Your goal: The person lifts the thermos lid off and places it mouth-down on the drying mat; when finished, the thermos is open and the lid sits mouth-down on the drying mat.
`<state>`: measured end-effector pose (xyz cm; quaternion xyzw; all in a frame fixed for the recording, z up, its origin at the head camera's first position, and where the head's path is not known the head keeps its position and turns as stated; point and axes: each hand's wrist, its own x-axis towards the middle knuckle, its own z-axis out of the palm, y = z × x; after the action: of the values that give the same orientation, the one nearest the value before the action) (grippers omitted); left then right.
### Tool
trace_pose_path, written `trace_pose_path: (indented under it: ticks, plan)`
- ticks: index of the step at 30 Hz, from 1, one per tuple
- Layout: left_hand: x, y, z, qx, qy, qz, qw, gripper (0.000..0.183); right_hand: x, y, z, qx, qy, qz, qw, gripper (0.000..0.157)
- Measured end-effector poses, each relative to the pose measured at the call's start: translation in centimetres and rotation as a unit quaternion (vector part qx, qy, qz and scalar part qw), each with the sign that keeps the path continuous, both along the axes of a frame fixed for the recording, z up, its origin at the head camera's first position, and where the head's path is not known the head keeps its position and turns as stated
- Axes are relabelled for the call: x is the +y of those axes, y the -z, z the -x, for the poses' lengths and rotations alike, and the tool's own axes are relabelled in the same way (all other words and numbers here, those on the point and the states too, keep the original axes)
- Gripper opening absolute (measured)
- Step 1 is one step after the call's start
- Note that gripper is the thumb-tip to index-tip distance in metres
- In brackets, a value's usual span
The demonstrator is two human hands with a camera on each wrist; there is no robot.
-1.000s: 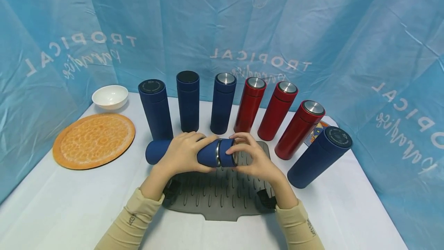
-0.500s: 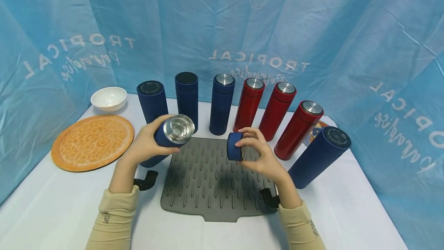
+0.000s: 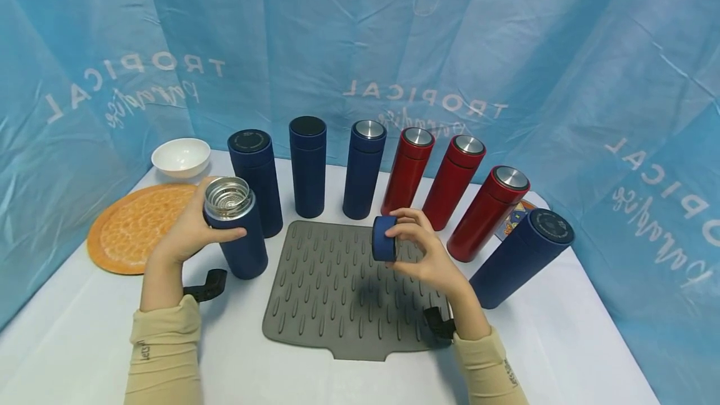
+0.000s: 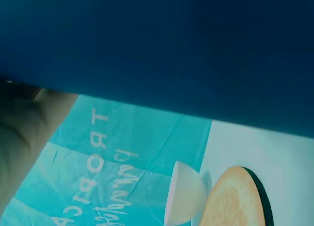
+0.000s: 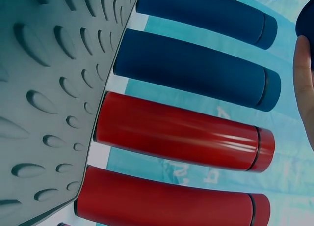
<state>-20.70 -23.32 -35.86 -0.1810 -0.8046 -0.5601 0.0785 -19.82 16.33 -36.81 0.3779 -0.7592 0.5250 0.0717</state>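
In the head view my left hand point(image 3: 188, 224) grips an uncapped navy blue thermos point(image 3: 245, 255) around its upper part. The thermos stands nearly upright left of the grey ridged mat point(image 3: 326, 292), its steel mouth and strainer facing up. Its blue side point(image 4: 171, 44) fills the top of the left wrist view. Over the mat, my right hand point(image 3: 424, 255) pinches a blue thermos lid point(image 3: 384, 239) turned on its side. The right wrist view catches only an edge of that lid point(image 5: 306, 27) and a finger point(image 5: 302, 73).
Capped blue thermoses point(image 3: 308, 167) and three red thermoses point(image 3: 407, 170) form an arc behind the mat. Another blue thermos point(image 3: 517, 261) ends it at right, near a patterned item point(image 3: 509, 220). A white bowl point(image 3: 181, 158) and a round orange pad point(image 3: 137, 230) lie at left.
The lid has come off the thermos. My left hand has carried the thermos body left from over the mat and turned it from lying flat to nearly upright; my right hand keeps the lid.
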Motion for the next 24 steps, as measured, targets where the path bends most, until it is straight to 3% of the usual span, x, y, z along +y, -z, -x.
trace_pose_path:
  ticks: [9, 15, 24]
  plan:
    - [-0.5, -0.1, -0.1, -0.026, 0.019, 0.002, 0.9995, 0.083, -0.1, 0.1, 0.1, -0.016, -0.005, -0.004, 1.000, 0.052]
    - [-0.6, 0.0, 0.0, -0.023, 0.030, -0.003, 0.9993, 0.084, -0.1, 0.2, 0.1, -0.021, -0.002, -0.014, 1.000, 0.055]
    - [-0.6, 0.0, 0.1, -0.024, 0.021, 0.013, 0.9994, 0.086, -1.2, -0.4, 0.9, -0.128, 0.040, -0.034, 0.990, 0.057]
